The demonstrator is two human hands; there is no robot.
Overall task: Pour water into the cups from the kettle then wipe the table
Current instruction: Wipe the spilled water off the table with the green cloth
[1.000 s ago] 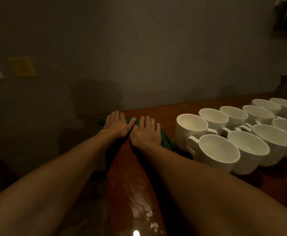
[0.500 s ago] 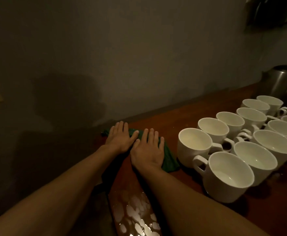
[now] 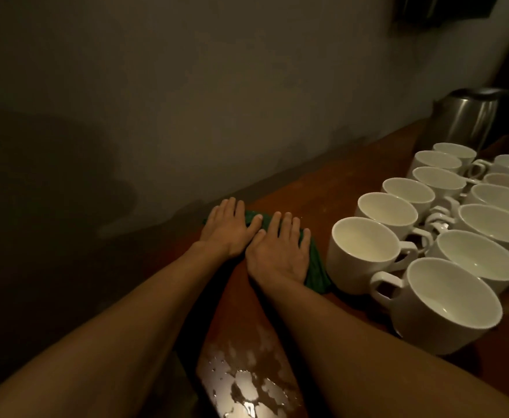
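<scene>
A green cloth [image 3: 316,268] lies on the reddish wooden table [image 3: 322,191] near the wall. My left hand [image 3: 229,229] and my right hand [image 3: 280,251] press flat on it side by side, fingers straight. Several white cups [image 3: 364,253] stand in two rows to the right of the cloth; the nearest one almost touches its edge. A steel kettle [image 3: 470,116] stands at the far right, behind the cups. Water drops [image 3: 247,384] glisten on the table between my forearms.
A grey wall [image 3: 217,101] runs along the table's far edge, close to my fingertips. The table's left edge drops into shadow beside my left arm. A dark object [image 3: 440,7] hangs on the wall at the top right.
The view has swung right, bringing the kettle into sight. Both hands stay flat on the cloth and have shifted slightly toward the cups.
</scene>
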